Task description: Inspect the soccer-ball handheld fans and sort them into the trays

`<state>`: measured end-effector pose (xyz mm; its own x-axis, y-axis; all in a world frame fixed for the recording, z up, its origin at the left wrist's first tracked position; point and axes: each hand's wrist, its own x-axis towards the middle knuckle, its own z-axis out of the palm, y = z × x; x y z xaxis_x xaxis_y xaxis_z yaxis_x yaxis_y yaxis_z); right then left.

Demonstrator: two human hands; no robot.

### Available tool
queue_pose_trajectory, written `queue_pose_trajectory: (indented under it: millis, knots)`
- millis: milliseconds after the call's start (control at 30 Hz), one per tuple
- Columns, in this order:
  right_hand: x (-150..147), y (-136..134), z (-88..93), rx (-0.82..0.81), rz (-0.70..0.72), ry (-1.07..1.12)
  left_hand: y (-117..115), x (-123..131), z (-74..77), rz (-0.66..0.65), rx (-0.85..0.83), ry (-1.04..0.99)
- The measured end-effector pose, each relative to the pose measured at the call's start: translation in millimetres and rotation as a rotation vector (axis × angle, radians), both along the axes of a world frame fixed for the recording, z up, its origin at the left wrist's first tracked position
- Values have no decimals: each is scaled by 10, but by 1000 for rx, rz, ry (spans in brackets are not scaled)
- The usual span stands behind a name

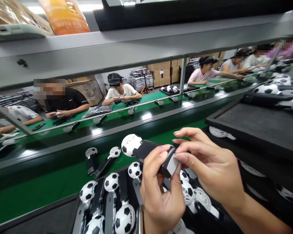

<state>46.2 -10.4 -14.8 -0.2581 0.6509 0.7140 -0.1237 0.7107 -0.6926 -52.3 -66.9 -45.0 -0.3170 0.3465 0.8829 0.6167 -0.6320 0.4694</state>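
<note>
Both my hands hold one small fan (pixel 141 149) with a black handle and a white ball-shaped head pointing left. My left hand (pixel 161 191) grips the handle from below, its thumb on the handle's end. My right hand (pixel 210 169) pinches the same end from the right, fingers curled over it. Under my hands lies a black tray (pixel 63 214) packed with several soccer-ball-patterned fans (pixel 111 182).
Two more fans (pixel 104 161) lie on the green bench ahead. Beyond runs a dark conveyor belt (pixel 112 130); several people sit working along its far side. Stacked black trays (pixel 258 126) stand at the right. A grey shelf (pixel 136 48) hangs overhead.
</note>
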Motion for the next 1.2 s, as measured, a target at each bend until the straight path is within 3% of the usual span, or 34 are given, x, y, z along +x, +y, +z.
queue_pose_trajectory:
  millis: [133,367,667,833,1133,1200]
  knots:
    - [-16,9,-33,121,-34,-19,28,-30,-3,60,4,81]
    - [18,11,-94,150,32,-80,67,-60,-61,95,-2,106]
    - [3,-25,-135,440,-140,-63,69,-5,-62,111,5,20]
    - [-51,-16,-227,260,-99,39,76,6,-110,33,-22,-101]
    - [-72,-45,-213,197,-133,57,113,33,-77,96,14,-57]
    - [-98,-26,-205,173,-182,20,150,18,-97,170,-24,-5]
